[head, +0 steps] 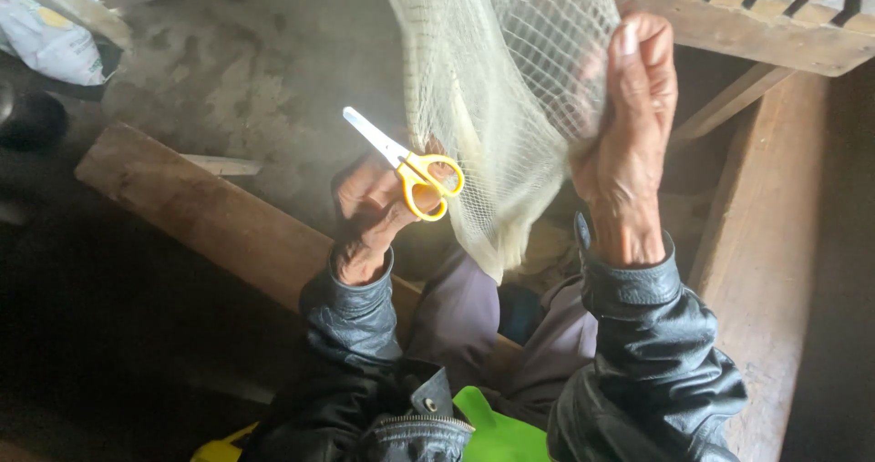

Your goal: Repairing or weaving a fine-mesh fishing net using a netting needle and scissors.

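Net (497, 88), centre frame, best held taut by gripping right hand (629, 143); scissors (410, 166) clasped in left hand (369, 211), blades closed.

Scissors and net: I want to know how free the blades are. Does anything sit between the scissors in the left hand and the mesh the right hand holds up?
Nothing visible does. The scissors in the left hand lie beside the net, with blades pointing away from it; the right hand grips the net's other edge.
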